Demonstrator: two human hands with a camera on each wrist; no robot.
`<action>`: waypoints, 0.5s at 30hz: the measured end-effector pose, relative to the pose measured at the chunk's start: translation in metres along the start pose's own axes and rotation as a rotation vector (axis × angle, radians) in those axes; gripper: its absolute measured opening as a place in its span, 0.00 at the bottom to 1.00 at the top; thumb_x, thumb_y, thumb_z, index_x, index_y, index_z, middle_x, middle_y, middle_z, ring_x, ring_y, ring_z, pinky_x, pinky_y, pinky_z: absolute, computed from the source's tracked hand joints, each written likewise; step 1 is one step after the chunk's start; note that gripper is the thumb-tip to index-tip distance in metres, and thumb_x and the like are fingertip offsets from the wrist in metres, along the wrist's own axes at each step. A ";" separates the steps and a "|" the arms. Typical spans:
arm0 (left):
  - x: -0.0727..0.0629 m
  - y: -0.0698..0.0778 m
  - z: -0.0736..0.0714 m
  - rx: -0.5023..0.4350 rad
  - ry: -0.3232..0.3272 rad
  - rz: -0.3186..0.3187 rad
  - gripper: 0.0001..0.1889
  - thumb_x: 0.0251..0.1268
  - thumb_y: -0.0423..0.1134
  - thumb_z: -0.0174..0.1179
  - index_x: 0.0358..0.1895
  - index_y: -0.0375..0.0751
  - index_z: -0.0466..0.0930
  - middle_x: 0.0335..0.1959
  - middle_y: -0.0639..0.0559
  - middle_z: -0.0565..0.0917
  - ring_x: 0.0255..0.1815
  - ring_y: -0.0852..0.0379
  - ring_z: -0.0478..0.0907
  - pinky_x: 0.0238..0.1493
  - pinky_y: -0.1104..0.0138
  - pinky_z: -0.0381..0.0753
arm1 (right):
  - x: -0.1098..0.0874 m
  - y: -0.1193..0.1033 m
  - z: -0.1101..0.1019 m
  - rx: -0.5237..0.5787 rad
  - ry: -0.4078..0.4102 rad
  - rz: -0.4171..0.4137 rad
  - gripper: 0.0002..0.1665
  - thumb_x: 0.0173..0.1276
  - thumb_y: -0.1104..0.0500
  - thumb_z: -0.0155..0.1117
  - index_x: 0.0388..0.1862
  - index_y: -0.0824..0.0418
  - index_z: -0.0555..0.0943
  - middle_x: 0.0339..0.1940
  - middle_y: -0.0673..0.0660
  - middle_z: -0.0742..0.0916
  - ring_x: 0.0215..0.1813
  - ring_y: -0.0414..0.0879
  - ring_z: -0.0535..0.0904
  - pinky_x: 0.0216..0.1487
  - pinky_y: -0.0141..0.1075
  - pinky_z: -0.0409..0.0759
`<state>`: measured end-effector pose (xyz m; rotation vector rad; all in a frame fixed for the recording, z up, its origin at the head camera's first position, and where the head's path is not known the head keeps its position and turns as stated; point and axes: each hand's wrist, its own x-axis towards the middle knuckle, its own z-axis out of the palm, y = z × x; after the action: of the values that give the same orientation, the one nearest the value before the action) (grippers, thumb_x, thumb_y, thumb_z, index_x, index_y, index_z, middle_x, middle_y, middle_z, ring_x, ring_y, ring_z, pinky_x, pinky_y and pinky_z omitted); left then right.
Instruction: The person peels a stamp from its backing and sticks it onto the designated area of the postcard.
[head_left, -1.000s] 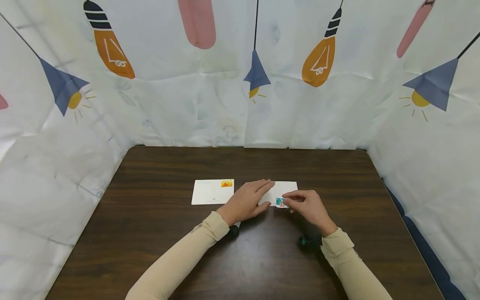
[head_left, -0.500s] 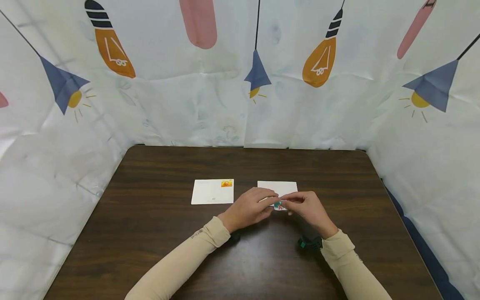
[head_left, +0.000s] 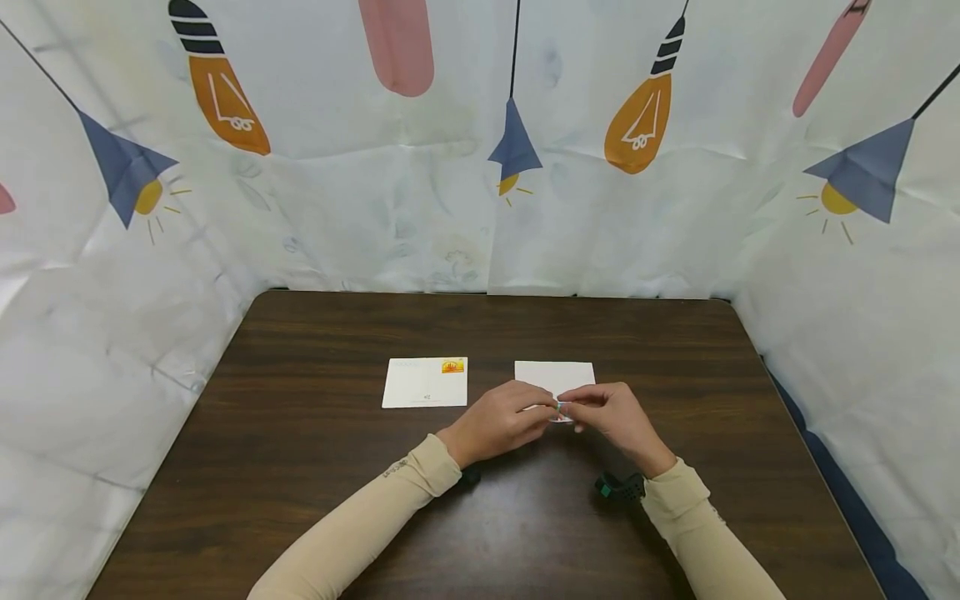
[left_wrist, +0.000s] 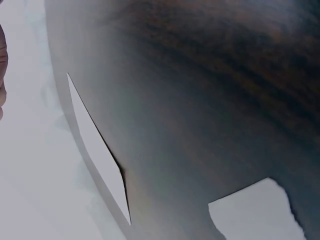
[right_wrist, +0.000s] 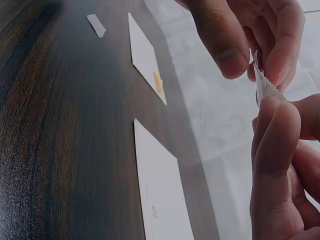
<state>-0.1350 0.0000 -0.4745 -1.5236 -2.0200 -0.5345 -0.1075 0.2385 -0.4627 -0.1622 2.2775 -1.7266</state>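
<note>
My right hand [head_left: 615, 412] pinches a small stamp with a serrated edge [right_wrist: 267, 87] between thumb and finger, raised over the table. My left hand [head_left: 506, 421] meets it from the other side, thumb and finger at either side of the stamp's edge in the right wrist view. In the head view the fingers hide most of the stamp. Just beyond both hands lies a white envelope [head_left: 555, 372], partly covered by them; small print shows on it in the right wrist view. Only the edge of a left finger [left_wrist: 2, 55] enters the left wrist view.
Left of the hands lies a second white envelope [head_left: 416, 387] with a yellow-orange stamp [head_left: 453, 367] in its corner. A small white paper piece [left_wrist: 255, 210] with a ragged edge lies on the dark wooden table [head_left: 330, 333]. A patterned white cloth [head_left: 360, 225] surrounds the table.
My left hand has left the right-hand envelope and come to the stamp. The right hand has shifted slightly left with the stamp, now turned so less of its picture shows.
</note>
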 end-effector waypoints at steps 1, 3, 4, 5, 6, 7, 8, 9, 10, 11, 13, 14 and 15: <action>0.000 0.000 0.000 0.001 0.003 0.005 0.13 0.62 0.35 0.73 0.49 0.43 0.88 0.49 0.55 0.89 0.52 0.59 0.87 0.61 0.68 0.84 | 0.000 -0.001 0.000 0.003 0.003 0.002 0.16 0.67 0.56 0.74 0.48 0.65 0.90 0.34 0.52 0.92 0.27 0.41 0.84 0.37 0.43 0.88; 0.000 0.000 0.001 0.006 0.008 0.015 0.12 0.62 0.36 0.73 0.49 0.43 0.88 0.48 0.54 0.89 0.52 0.59 0.87 0.61 0.68 0.84 | 0.000 -0.002 0.000 0.007 0.006 0.009 0.16 0.67 0.56 0.75 0.48 0.65 0.90 0.33 0.50 0.92 0.27 0.41 0.84 0.37 0.42 0.87; -0.001 0.000 0.002 0.006 0.012 0.017 0.12 0.62 0.36 0.73 0.49 0.43 0.88 0.48 0.54 0.89 0.52 0.59 0.87 0.62 0.68 0.84 | -0.001 -0.002 0.000 0.008 0.005 0.011 0.16 0.67 0.56 0.75 0.48 0.66 0.90 0.33 0.50 0.92 0.27 0.41 0.84 0.37 0.42 0.87; -0.001 0.000 0.003 0.006 0.014 0.019 0.12 0.62 0.36 0.73 0.48 0.43 0.88 0.48 0.54 0.89 0.52 0.59 0.87 0.62 0.68 0.84 | -0.001 -0.002 0.000 0.008 0.006 0.013 0.16 0.67 0.56 0.75 0.48 0.65 0.90 0.33 0.50 0.92 0.27 0.42 0.84 0.37 0.42 0.87; -0.001 0.000 0.003 0.008 0.016 0.020 0.12 0.62 0.36 0.73 0.48 0.43 0.88 0.48 0.54 0.90 0.52 0.59 0.87 0.62 0.68 0.84 | -0.001 -0.003 0.000 0.007 0.005 0.015 0.16 0.67 0.56 0.75 0.48 0.66 0.90 0.33 0.50 0.92 0.27 0.42 0.84 0.38 0.42 0.87; -0.001 0.000 0.003 0.011 0.017 0.020 0.12 0.62 0.36 0.74 0.48 0.43 0.88 0.48 0.54 0.90 0.51 0.59 0.87 0.62 0.68 0.84 | -0.001 -0.002 0.000 0.006 0.005 0.015 0.16 0.67 0.56 0.75 0.48 0.66 0.90 0.33 0.50 0.92 0.27 0.41 0.84 0.38 0.42 0.87; -0.001 0.000 0.003 0.012 0.018 0.020 0.12 0.62 0.36 0.73 0.48 0.43 0.88 0.48 0.54 0.90 0.52 0.59 0.87 0.62 0.68 0.84 | -0.001 -0.002 0.000 0.005 0.003 0.015 0.16 0.67 0.56 0.74 0.48 0.66 0.90 0.33 0.51 0.92 0.27 0.42 0.84 0.38 0.43 0.88; -0.001 0.000 0.003 0.009 0.020 0.018 0.11 0.62 0.36 0.73 0.48 0.43 0.89 0.48 0.54 0.90 0.51 0.59 0.87 0.62 0.68 0.84 | -0.001 -0.002 0.000 0.006 0.003 0.013 0.16 0.68 0.57 0.74 0.48 0.66 0.89 0.34 0.51 0.92 0.27 0.41 0.84 0.38 0.43 0.88; -0.001 0.000 0.003 0.006 0.023 0.016 0.11 0.62 0.36 0.73 0.47 0.43 0.89 0.47 0.54 0.90 0.51 0.59 0.87 0.62 0.68 0.85 | -0.001 -0.002 0.000 0.009 0.001 0.010 0.16 0.68 0.57 0.74 0.48 0.67 0.89 0.34 0.52 0.92 0.28 0.41 0.84 0.38 0.42 0.88; -0.001 0.000 0.002 0.007 0.026 0.019 0.11 0.62 0.36 0.73 0.47 0.43 0.89 0.47 0.54 0.90 0.51 0.59 0.87 0.62 0.68 0.85 | -0.001 -0.002 0.000 0.012 0.003 0.010 0.16 0.68 0.57 0.74 0.48 0.67 0.89 0.33 0.52 0.92 0.28 0.41 0.84 0.38 0.42 0.88; -0.002 0.000 0.002 0.010 0.032 0.026 0.11 0.62 0.36 0.74 0.47 0.43 0.89 0.46 0.54 0.91 0.50 0.59 0.87 0.61 0.68 0.85 | -0.001 -0.002 0.000 0.021 0.004 0.009 0.16 0.68 0.57 0.73 0.49 0.67 0.89 0.33 0.51 0.92 0.28 0.41 0.84 0.37 0.40 0.88; -0.002 0.000 0.002 0.009 0.037 0.030 0.11 0.61 0.36 0.74 0.46 0.43 0.90 0.46 0.54 0.91 0.50 0.59 0.87 0.61 0.68 0.85 | -0.001 -0.003 0.000 0.025 0.004 0.009 0.16 0.68 0.57 0.73 0.49 0.67 0.89 0.33 0.51 0.92 0.29 0.41 0.84 0.37 0.40 0.88; -0.003 0.000 0.002 0.010 0.043 0.034 0.12 0.60 0.36 0.75 0.46 0.42 0.90 0.45 0.54 0.91 0.50 0.59 0.87 0.61 0.68 0.85 | -0.001 -0.003 0.000 0.029 0.004 0.009 0.16 0.68 0.58 0.73 0.49 0.68 0.89 0.33 0.51 0.92 0.29 0.41 0.84 0.37 0.40 0.88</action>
<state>-0.1351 -0.0010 -0.4776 -1.5250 -1.9581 -0.5387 -0.1066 0.2382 -0.4595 -0.1425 2.2512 -1.7556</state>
